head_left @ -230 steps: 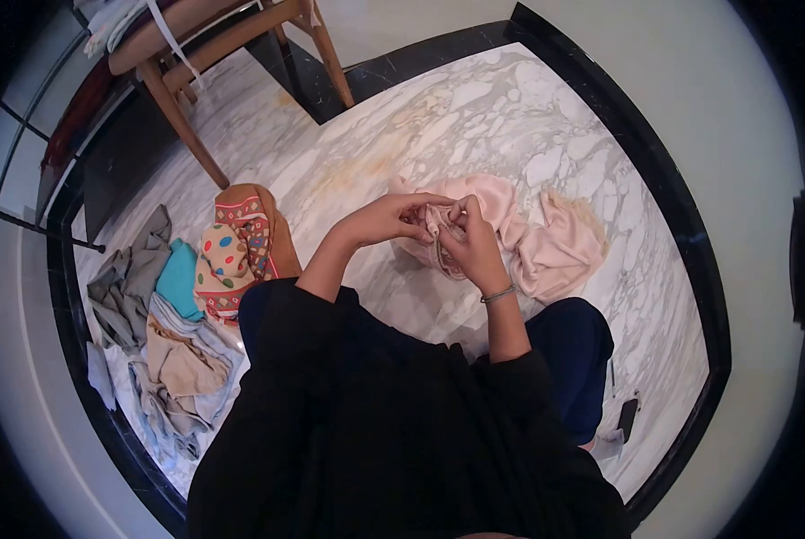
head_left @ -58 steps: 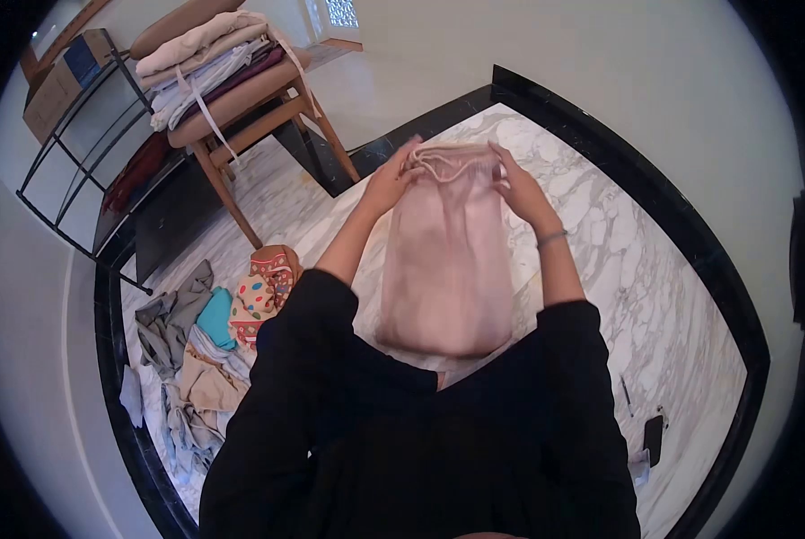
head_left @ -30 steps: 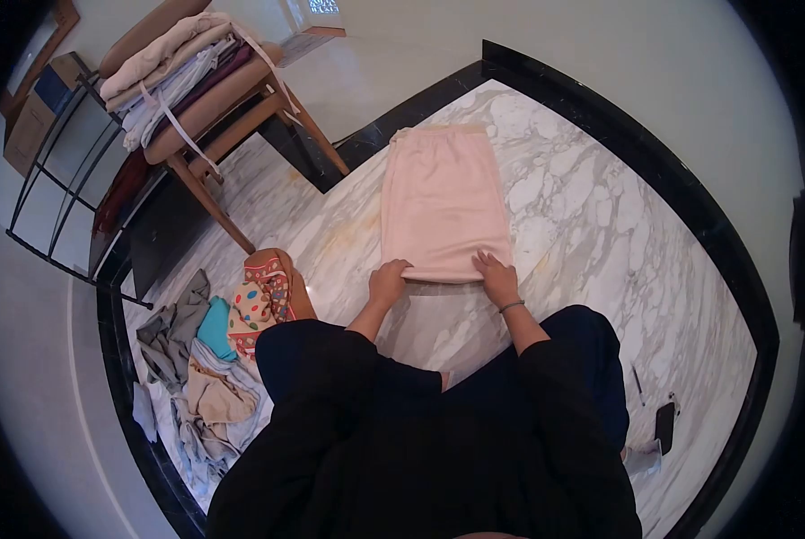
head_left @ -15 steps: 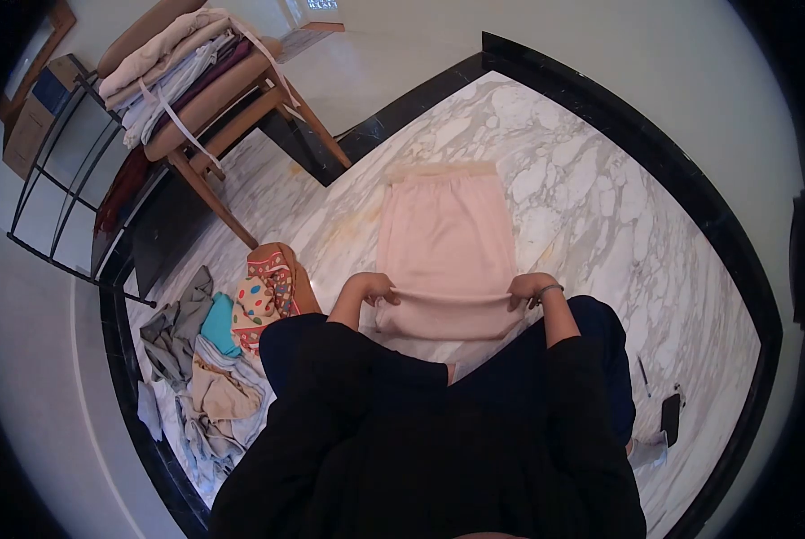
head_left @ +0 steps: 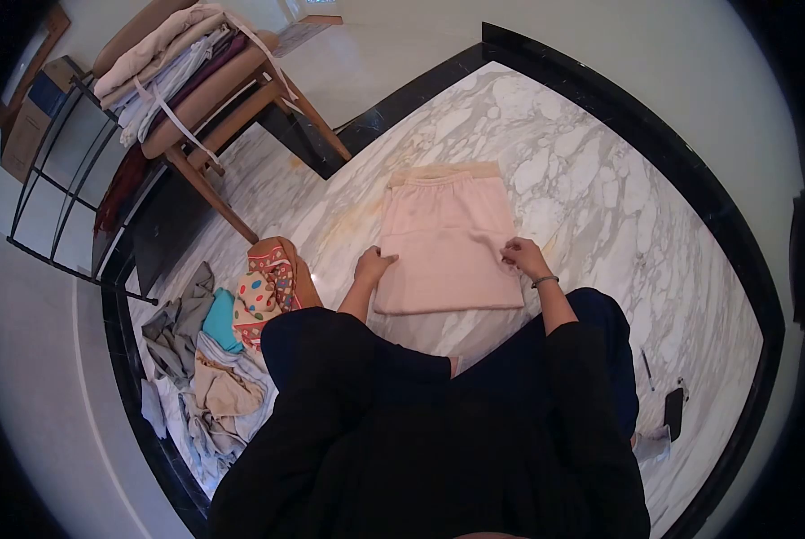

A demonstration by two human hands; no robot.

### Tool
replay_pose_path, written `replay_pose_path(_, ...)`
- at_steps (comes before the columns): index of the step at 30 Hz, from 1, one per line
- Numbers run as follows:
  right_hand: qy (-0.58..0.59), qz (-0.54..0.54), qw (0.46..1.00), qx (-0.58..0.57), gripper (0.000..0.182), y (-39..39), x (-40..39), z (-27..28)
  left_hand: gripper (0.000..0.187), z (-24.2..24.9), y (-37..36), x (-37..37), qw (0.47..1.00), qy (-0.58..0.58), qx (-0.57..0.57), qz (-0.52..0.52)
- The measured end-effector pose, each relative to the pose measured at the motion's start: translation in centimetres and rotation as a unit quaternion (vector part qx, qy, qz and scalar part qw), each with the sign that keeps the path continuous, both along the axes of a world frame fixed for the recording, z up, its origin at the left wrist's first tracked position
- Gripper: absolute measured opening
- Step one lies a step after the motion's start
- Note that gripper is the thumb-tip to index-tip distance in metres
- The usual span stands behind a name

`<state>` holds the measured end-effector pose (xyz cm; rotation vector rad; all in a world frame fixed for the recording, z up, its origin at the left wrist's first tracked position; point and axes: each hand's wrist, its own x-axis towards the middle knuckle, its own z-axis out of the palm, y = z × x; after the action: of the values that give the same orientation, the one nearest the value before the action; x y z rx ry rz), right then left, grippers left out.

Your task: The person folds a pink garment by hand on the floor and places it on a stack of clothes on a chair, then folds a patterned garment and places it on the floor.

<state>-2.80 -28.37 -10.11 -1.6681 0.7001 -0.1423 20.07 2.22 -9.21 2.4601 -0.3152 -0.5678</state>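
Observation:
A pale pink garment with a gathered waistband lies flat on the marble floor in front of my crossed legs. Its lower part is folded up over itself, leaving a straight bottom edge. At its left side is my left hand, the thumb over the cloth and the other fingers partly hidden. My right hand, with a bracelet at the wrist, pinches the right side, where the cloth puckers. Beige cloth shows beneath the garment at its far end.
Crumpled clothes and a patterned cloth lie to my left. Behind them stands a wooden chair stacked with folded clothes, beside a black metal rack. A phone and a pen lie to my right.
The garment's near end has been folded up and away from me, so its bottom edge lies farther forward. Both hands have moved forward along its sides.

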Motion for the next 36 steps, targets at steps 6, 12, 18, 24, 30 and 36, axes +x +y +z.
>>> replay_pose_path(6,0.068,0.042,0.980,-0.180,0.035,1.6,0.4,1.9,0.054,-1.3,0.1,1.0,0.990,0.073,-0.072,-0.099)
replay_pose_path(12,0.098,0.087,0.942,-0.309,0.036,0.4,0.8,-1.4,0.056,-1.5,-0.2,0.0,0.960,0.193,-0.155,-0.131)
replay_pose_path(18,0.287,0.296,0.901,-0.131,0.034,-0.3,-0.4,0.8,0.061,0.5,-0.3,-1.6,0.908,0.332,0.128,-0.222)
replay_pose_path(24,0.258,0.328,0.908,-0.032,0.037,-1.4,-0.3,1.4,0.063,2.0,-0.3,-0.3,0.912,0.305,0.117,-0.249)
replay_pose_path(30,-0.043,-0.004,0.984,-0.171,0.054,-2.3,4.1,6.2,0.062,6.2,-1.6,2.5,0.943,0.071,-0.295,-0.139)
replay_pose_path(36,0.011,-0.031,0.931,-0.365,0.084,-0.8,4.1,-0.3,0.076,0.9,-2.5,2.4,0.964,-0.060,-0.238,-0.098)
